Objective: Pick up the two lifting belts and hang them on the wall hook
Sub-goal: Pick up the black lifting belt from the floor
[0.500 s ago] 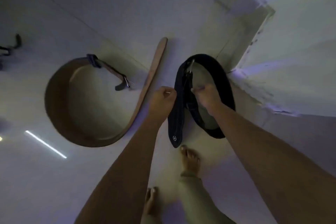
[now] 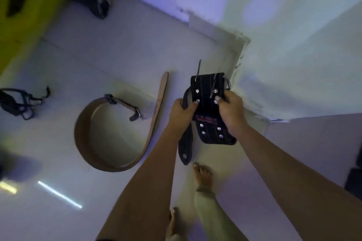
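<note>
Belts: we leave the brown belt (image 2: 109,135) curled on the floor (image 2: 58,60), left of the black belt (image 2: 208,109) that our left hand (image 2: 181,112) and right hand (image 2: 230,110) clamp. Its dangling tail (image 2: 185,151) could snag; loose prongs (image 2: 198,69) could catch fingers.

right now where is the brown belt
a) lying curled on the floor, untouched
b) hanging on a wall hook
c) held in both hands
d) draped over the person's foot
a: the brown belt lies curled on the floor, while the left hand and right hand both grip the black belt.
</note>
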Tool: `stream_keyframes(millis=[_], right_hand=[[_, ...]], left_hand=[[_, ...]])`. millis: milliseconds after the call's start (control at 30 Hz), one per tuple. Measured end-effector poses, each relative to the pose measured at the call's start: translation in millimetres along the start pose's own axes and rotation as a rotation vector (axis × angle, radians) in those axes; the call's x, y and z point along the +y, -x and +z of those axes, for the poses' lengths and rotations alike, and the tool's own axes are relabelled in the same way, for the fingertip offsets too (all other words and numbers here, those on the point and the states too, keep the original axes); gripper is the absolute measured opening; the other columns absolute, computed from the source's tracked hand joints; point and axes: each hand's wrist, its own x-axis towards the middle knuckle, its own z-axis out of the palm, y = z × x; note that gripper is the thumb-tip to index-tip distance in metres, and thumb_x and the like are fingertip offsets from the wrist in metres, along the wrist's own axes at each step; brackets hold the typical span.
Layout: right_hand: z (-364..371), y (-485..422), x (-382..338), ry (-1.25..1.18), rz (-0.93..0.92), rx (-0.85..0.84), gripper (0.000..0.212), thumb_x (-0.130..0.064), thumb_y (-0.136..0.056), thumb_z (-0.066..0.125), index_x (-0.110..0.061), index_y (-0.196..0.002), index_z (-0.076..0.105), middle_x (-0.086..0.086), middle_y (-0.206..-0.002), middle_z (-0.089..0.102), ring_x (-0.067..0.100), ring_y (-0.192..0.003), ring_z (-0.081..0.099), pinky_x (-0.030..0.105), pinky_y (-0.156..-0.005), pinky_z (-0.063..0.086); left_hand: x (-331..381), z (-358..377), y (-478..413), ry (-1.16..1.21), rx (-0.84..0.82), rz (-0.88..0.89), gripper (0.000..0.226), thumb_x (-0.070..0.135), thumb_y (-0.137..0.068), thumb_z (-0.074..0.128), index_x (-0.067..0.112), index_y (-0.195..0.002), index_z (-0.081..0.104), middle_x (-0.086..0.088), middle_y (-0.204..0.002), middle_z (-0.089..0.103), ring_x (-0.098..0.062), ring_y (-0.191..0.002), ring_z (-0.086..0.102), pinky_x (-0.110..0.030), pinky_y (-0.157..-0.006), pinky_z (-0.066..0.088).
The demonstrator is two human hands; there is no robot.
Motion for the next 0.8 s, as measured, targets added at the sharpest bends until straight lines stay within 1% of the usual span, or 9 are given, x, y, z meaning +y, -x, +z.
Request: stream_keyframes(millis=[67, 100, 233, 367, 467, 533, 633, 733, 800], right_hand=[[-51, 47, -68, -0.118, -0.062, 0.007, 0.020, -0.002, -0.088, 0.051, -0.002, -0.102, 0.066, 0.011, -0.089, 0.067, 0.022, -0.082, 0.060, 0.031, -0.077, 0.047], [-77, 72, -102, -0.168, -0.095, 0.012, 0.020, -0.001, -0.089, 0.051, -0.002, -0.103, 0.066, 0.009, -0.085, 0.066, 0.021, -0.079, 0.060, 0.031, -0.076, 0.049], [-175, 172, -224, -0.378, -0.221, 0.023, 0.024, -0.001, -0.091, 0.051, -0.009, -0.108, 0.066, 0.002, -0.083, 0.066, 0.018, -0.079, 0.062, 0.034, -0.084, 0.051], [-261, 265, -314, -0.481, -0.378, 0.066, 0.025, -0.004, -0.092, 0.052, -0.019, -0.105, 0.067, 0.014, -0.098, 0.066, 0.022, -0.090, 0.062, 0.039, -0.094, 0.051], [-316, 327, -357, -0.552, -0.452, 0.125, 0.021, -0.016, -0.092, 0.056, -0.030, -0.102, 0.066, 0.010, -0.108, 0.068, 0.021, -0.099, 0.065, 0.043, -0.096, 0.052], [-344, 364, -370, -0.598, -0.470, 0.160, 0.021, -0.028, -0.087, 0.062, -0.027, -0.108, 0.065, 0.003, -0.111, 0.069, 0.019, -0.099, 0.067, 0.043, -0.091, 0.054], [-370, 408, -371, -0.643, -0.475, 0.149, 0.041, -0.041, -0.079, 0.069, -0.017, -0.113, 0.062, 0.003, -0.104, 0.070, 0.023, -0.090, 0.068, 0.044, -0.085, 0.055], [-394, 443, -384, -0.747, -0.557, 0.245, 0.024, -0.039, -0.084, 0.064, -0.017, -0.092, 0.063, 0.001, -0.083, 0.068, 0.016, -0.065, 0.060, 0.029, -0.057, 0.053], [-417, 463, -402, -0.799, -0.585, 0.382, 0.027, -0.035, -0.084, 0.066, -0.009, -0.088, 0.061, 0.004, -0.074, 0.063, 0.019, -0.055, 0.056, 0.023, -0.043, 0.046]], left_hand=[[66, 1, 59, 0.008, -0.047, 0.080, 0.018, 0.022, -0.094, 0.052, 0.012, -0.108, 0.056, 0.016, -0.089, 0.044, 0.002, -0.082, 0.051, 0.005, -0.050, 0.035], [97, 1, 87, 0.026, -0.065, 0.127, 0.022, 0.025, -0.094, 0.052, 0.009, -0.109, 0.055, 0.016, -0.087, 0.046, 0.004, -0.076, 0.056, 0.003, -0.053, 0.038], [211, 1, 188, 0.110, -0.029, 0.328, 0.028, 0.030, -0.093, 0.053, 0.007, -0.109, 0.053, -0.004, -0.093, 0.059, -0.023, -0.092, 0.062, -0.027, -0.077, 0.053], [312, 5, 294, 0.172, -0.074, 0.541, 0.019, 0.028, -0.094, 0.051, 0.010, -0.096, 0.050, 0.000, -0.081, 0.054, -0.014, -0.072, 0.056, -0.019, -0.057, 0.048], [370, 16, 369, 0.199, -0.119, 0.680, 0.017, 0.028, -0.092, 0.054, 0.011, -0.093, 0.052, -0.001, -0.082, 0.056, -0.019, -0.074, 0.058, -0.024, -0.059, 0.048], [402, 25, 416, 0.186, -0.154, 0.783, 0.017, 0.027, -0.091, 0.056, 0.010, -0.092, 0.054, -0.002, -0.080, 0.057, -0.019, -0.074, 0.059, -0.025, -0.061, 0.050], [441, 39, 479, 0.163, -0.195, 0.926, 0.018, 0.026, -0.090, 0.058, 0.009, -0.091, 0.056, -0.002, -0.079, 0.058, -0.018, -0.072, 0.059, -0.024, -0.063, 0.050], [469, 54, 529, 0.174, -0.219, 0.996, 0.025, 0.031, -0.090, 0.057, 0.007, -0.095, 0.057, -0.006, -0.087, 0.063, -0.024, -0.083, 0.064, -0.033, -0.075, 0.055], [476, 60, 553, 0.187, -0.256, 1.019, 0.034, 0.037, -0.090, 0.055, 0.004, -0.100, 0.061, -0.010, -0.096, 0.068, -0.025, -0.090, 0.068, -0.040, -0.082, 0.056]])
